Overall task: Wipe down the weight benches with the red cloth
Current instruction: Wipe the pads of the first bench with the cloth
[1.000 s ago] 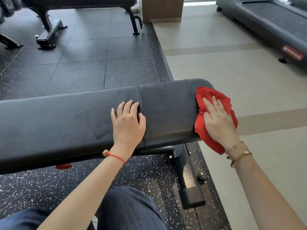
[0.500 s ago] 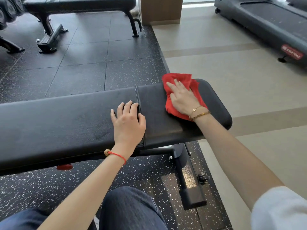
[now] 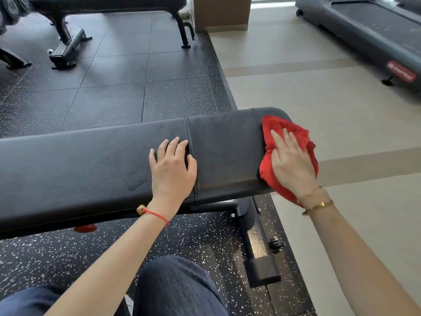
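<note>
A long black padded weight bench [image 3: 91, 160] runs across the view in front of me, with a seam splitting off its short right pad. My right hand [image 3: 290, 165] presses the crumpled red cloth [image 3: 275, 126] flat against the rounded right end of that pad, the cloth draping over the edge. My left hand [image 3: 172, 167] rests palm down on the bench top beside the seam, fingers spread, holding nothing.
The bench's black foot [image 3: 262, 265] stands on speckled rubber matting below the pad. A second black bench [image 3: 109, 3] sits at the back left. A treadmill [image 3: 373, 35] lies at the far right on beige floor. A wooden pillar base [image 3: 222, 12] stands at the back. My knee [image 3: 173, 286] is at the bottom.
My right hand swept the red cloth from the bench's right end up onto the short pad's top, then back to the right end. My left hand stayed put.
</note>
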### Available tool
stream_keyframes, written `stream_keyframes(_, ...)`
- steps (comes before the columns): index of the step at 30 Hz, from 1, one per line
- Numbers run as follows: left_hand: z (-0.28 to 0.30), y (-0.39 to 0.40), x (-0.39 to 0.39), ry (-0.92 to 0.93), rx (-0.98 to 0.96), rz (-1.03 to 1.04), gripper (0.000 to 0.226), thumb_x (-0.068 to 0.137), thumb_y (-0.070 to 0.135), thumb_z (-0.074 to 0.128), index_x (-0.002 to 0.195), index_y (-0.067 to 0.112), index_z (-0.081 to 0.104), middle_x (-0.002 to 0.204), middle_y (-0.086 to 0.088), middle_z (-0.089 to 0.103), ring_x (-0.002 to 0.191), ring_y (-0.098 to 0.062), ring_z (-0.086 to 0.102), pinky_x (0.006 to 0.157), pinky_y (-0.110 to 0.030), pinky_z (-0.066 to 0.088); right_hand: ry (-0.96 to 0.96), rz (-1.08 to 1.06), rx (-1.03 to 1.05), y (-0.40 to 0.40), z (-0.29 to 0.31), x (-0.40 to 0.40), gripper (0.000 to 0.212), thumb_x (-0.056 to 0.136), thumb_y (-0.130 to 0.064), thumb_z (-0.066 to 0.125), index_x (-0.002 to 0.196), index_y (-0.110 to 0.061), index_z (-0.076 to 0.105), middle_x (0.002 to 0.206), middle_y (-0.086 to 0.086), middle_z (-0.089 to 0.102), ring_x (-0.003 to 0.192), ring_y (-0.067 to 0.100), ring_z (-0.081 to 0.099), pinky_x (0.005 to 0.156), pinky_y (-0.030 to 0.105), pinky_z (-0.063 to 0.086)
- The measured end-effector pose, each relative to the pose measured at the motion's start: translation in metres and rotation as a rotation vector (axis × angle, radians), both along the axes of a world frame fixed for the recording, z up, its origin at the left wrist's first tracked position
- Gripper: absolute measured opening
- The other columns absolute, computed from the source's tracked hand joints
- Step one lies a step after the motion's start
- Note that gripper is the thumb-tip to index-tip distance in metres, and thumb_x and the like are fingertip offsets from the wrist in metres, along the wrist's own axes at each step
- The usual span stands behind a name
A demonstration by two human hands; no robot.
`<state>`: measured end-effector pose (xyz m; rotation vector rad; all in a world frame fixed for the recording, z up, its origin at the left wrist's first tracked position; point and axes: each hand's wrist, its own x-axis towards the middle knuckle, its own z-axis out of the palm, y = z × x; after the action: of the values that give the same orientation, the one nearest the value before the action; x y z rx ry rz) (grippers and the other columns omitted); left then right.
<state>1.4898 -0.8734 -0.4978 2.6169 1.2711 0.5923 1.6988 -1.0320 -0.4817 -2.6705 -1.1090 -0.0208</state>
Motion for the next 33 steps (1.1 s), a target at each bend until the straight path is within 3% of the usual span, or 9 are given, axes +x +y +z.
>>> stream_keyframes(5, 0.0, -0.001, 0.002, 0.004, 0.004, -0.003, 0.045, 0.098, 0.029, 0.043, 0.141, 0.017, 0.049, 0.149, -0.004, 0.047, 0.143, -0.025, 0.033, 0.119, -0.056, 0.019, 0.104, -0.022, -0.006, 0.035, 0.009, 0.031, 0.053, 0.102, -0.02, 0.029, 0.154, -0.022, 0.02, 0.163, 0.01, 0.01, 0.151, 0.022, 0.008, 0.122, 0.045, 0.008)
stream_keyframes(11, 0.0, -0.001, 0.001, -0.001, 0.007, -0.005, 0.044, 0.097, 0.028, 0.043, 0.14, 0.017, 0.05, 0.148, -0.003, 0.047, 0.142, -0.025, 0.034, 0.119, -0.056, 0.02, -0.043, 0.121, 0.03, 0.003, -0.004, -0.011, 0.056, 0.1, -0.02, 0.034, 0.154, -0.022, 0.02, 0.161, 0.011, 0.015, 0.15, 0.023, 0.013, 0.118, 0.044, 0.015)
stream_keyframes(14, 0.0, 0.0, 0.0, -0.003, 0.009, -0.007, 0.044, 0.097, 0.028, 0.043, 0.14, 0.017, 0.05, 0.149, -0.004, 0.048, 0.142, -0.026, 0.034, 0.12, -0.056, 0.019, 0.001, 0.13, 0.034, -0.001, -0.006, -0.004, 0.056, 0.1, -0.02, 0.033, 0.154, -0.025, 0.019, 0.162, 0.008, 0.015, 0.15, 0.02, 0.012, 0.118, 0.043, 0.013)
stream_keyframes(20, -0.001, -0.002, 0.003, 0.025, 0.006, -0.004, 0.046, 0.098, 0.027, 0.041, 0.141, 0.015, 0.047, 0.15, -0.005, 0.045, 0.143, -0.028, 0.032, 0.119, -0.058, 0.018, 0.14, 0.037, -0.02, 0.071, 0.008, 0.043, 0.054, 0.101, -0.024, 0.026, 0.155, -0.024, 0.016, 0.163, 0.008, 0.006, 0.151, 0.021, 0.004, 0.12, 0.046, 0.005)
stream_keyframes(25, 0.001, -0.002, 0.005, 0.032, 0.006, 0.008, 0.044, 0.096, 0.027, 0.043, 0.139, 0.016, 0.049, 0.148, -0.004, 0.046, 0.142, -0.027, 0.033, 0.118, -0.058, 0.019, 0.035, 0.279, -0.068, 0.124, 0.011, 0.004, 0.053, 0.102, -0.02, 0.028, 0.154, -0.017, 0.018, 0.162, 0.014, 0.009, 0.15, 0.026, 0.01, 0.118, 0.047, 0.013)
stream_keyframes(29, 0.002, -0.001, 0.003, 0.029, 0.005, 0.011, 0.045, 0.096, 0.028, 0.043, 0.14, 0.018, 0.049, 0.149, -0.003, 0.046, 0.142, -0.025, 0.033, 0.119, -0.055, 0.018, -0.043, 0.52, -0.017, 0.116, 0.0, -0.048, 0.054, 0.101, -0.02, 0.03, 0.154, -0.018, 0.018, 0.162, 0.011, 0.013, 0.15, 0.022, 0.012, 0.119, 0.039, 0.012)
stream_keyframes(33, 0.001, 0.0, 0.0, 0.027, -0.002, 0.006, 0.046, 0.098, 0.029, 0.041, 0.142, 0.018, 0.047, 0.152, -0.002, 0.043, 0.144, -0.024, 0.03, 0.12, -0.054, 0.016, 0.043, 0.494, 0.038, 0.107, 0.002, -0.024, 0.055, 0.099, -0.018, 0.034, 0.153, -0.024, 0.024, 0.161, 0.006, 0.018, 0.149, 0.019, 0.015, 0.119, 0.035, 0.009)
